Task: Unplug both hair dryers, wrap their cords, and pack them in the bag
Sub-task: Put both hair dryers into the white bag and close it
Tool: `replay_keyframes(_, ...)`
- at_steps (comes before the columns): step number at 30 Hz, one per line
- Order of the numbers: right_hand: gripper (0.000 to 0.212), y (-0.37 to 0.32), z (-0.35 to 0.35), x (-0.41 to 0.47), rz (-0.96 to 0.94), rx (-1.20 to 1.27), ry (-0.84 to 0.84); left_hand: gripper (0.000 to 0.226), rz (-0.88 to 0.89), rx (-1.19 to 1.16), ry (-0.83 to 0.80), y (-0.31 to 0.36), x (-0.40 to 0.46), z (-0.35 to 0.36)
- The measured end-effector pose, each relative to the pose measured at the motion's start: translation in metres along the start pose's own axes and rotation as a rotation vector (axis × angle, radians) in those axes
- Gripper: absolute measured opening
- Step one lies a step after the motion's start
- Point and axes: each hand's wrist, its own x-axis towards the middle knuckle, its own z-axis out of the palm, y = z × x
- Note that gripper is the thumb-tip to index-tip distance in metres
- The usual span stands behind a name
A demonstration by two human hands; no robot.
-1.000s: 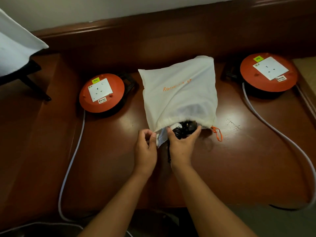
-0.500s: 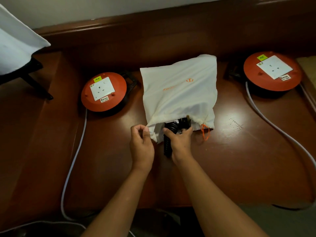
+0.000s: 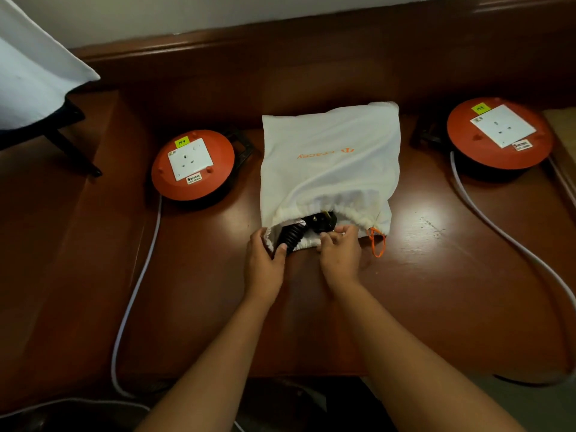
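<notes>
- Two orange cord reels sit toward the back of the desk (image 3: 436, 275); on the left reel (image 3: 192, 165) I see the socket bare, nothing plugged in, and its white cable (image 3: 137, 288) runs off the front edge.
- My left hand (image 3: 263, 263) grips the left side of the bag's mouth, thumb curled over the gathered hem, holding it open.
- At the middle of the desk lies the white drawstring bag (image 3: 330, 160), mouth toward me; a black coiled cord (image 3: 291, 236) and a plug (image 3: 321, 221) show just inside the opening. I cannot see the dryers themselves, so I judge they lie deeper in.
- My right hand (image 3: 339, 254) pinches the near hem of the mouth, fingers curled on the cloth.
- An orange drawstring loop (image 3: 377, 243) hangs free at the right corner of the mouth.
- On the right reel (image 3: 500, 134) the socket is bare too.
- I judge packing is nearly done: next, tuck the cord fully inside, then pull the drawstring.
</notes>
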Motion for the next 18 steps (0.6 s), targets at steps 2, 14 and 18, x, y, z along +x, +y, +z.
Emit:
replay_keyframes(2,0.011,-0.005,-0.008,0.002,-0.067,-0.114,0.062,0.038,-0.001,0.019,0.000,-0.002,0.001,0.001)
replay_keyframes(14,0.034,-0.007,0.016,-0.041,-0.029,-0.478,-0.278,0.021,-0.090,-0.166,0.044,-0.018,-0.004,-0.007)
replay_keyframes(18,0.036,-0.012,0.027,-0.035,0.023,-0.410,-0.264,0.014,-0.062,-0.130,0.016,-0.021,-0.005,-0.016)
